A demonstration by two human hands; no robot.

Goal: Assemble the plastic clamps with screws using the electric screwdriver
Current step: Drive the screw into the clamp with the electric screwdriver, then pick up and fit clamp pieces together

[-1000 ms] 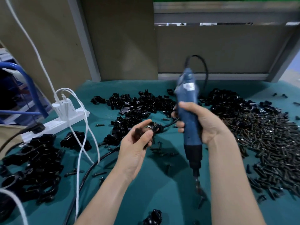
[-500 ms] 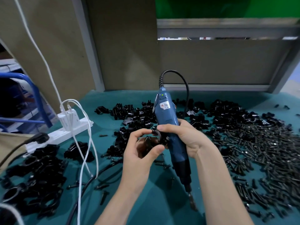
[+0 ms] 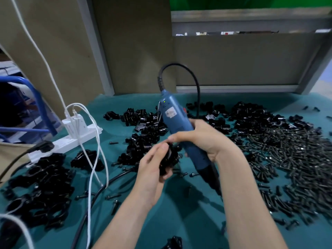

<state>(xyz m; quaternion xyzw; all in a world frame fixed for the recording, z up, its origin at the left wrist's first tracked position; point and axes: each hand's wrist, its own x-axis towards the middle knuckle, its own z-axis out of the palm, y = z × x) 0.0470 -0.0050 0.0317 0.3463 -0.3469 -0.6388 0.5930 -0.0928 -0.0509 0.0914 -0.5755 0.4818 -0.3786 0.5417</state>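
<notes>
My left hand (image 3: 152, 169) grips a black plastic clamp (image 3: 168, 159) just above the green table (image 3: 179, 221). My right hand (image 3: 203, 141) wraps round the blue electric screwdriver (image 3: 179, 130), which tilts with its black tip (image 3: 212, 178) pointing down to the right; the right thumb and forefinger reach over to the top of the clamp. The bit's end is hidden behind my right forearm. A heap of loose clamp halves (image 3: 143, 130) lies behind the hands. A wide spread of black screws (image 3: 287, 159) covers the table's right side.
Put-together clamps (image 3: 41, 187) are piled at the left. A white power strip (image 3: 71, 137) with white cables (image 3: 95, 159) sits at the left edge, and a black cord (image 3: 100, 191) runs across the cloth. Loose screws lie scattered in the middle. One clamp (image 3: 174, 242) lies at the near edge.
The screwdriver has tilted further and dropped toward the clamp, and my right fingers have come onto the clamp in my left hand. The left hand has turned the clamp slightly.
</notes>
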